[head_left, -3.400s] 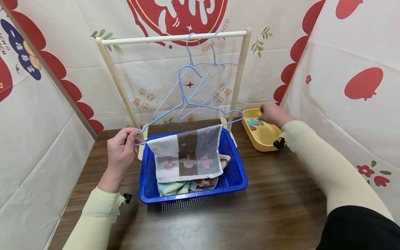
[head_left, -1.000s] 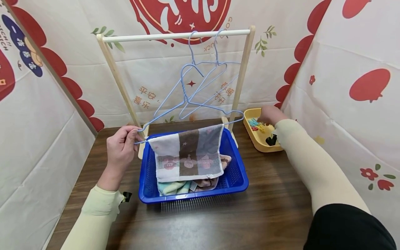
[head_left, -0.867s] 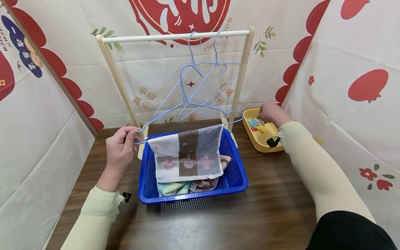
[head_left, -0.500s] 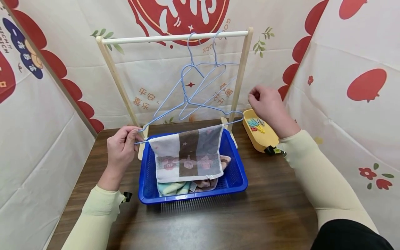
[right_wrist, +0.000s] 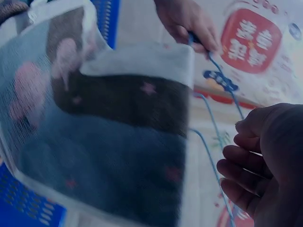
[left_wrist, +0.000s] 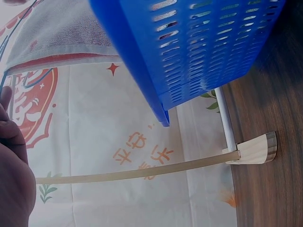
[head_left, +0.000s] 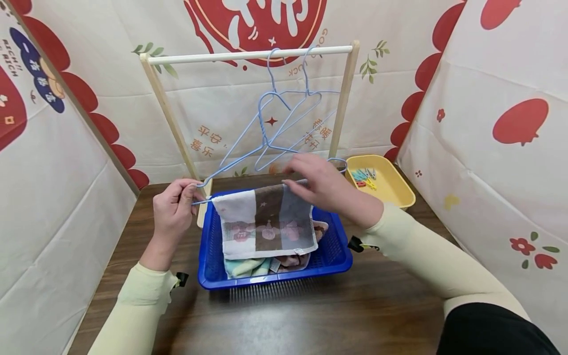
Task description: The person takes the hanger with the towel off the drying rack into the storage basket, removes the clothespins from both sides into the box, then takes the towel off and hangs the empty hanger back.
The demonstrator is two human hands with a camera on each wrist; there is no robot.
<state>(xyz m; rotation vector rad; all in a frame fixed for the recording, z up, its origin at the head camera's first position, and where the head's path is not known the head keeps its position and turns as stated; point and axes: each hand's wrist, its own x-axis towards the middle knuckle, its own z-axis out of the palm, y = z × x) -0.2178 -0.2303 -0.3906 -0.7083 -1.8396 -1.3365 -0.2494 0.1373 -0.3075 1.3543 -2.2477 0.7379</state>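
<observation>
My left hand (head_left: 174, 204) pinches the left end of a blue wire hanger (head_left: 235, 162), tilted in front of the rack. A small towel (head_left: 267, 222) with white, brown and grey stripes hangs folded over the hanger's bottom bar, above the blue basket (head_left: 206, 266). My right hand (head_left: 326, 185) is at the towel's upper right part, covering part of the hanger's right arm. In the right wrist view, the right hand's fingers (right_wrist: 241, 170) are loosely bent beside the towel's fold, with nothing visible in them.
A wooden rack with a white rod (head_left: 213, 57) stands behind, with two more blue hangers on the rod. Other cloths (head_left: 248, 267) lie in the basket. At the right, a yellow tray (head_left: 392, 185) contains several small clothespins (head_left: 365, 178).
My right hand has left the yellow tray, rising and then moving left to the towel. Yellow clothespins now lie lower in the tray. The left hand still holds the hanger in place.
</observation>
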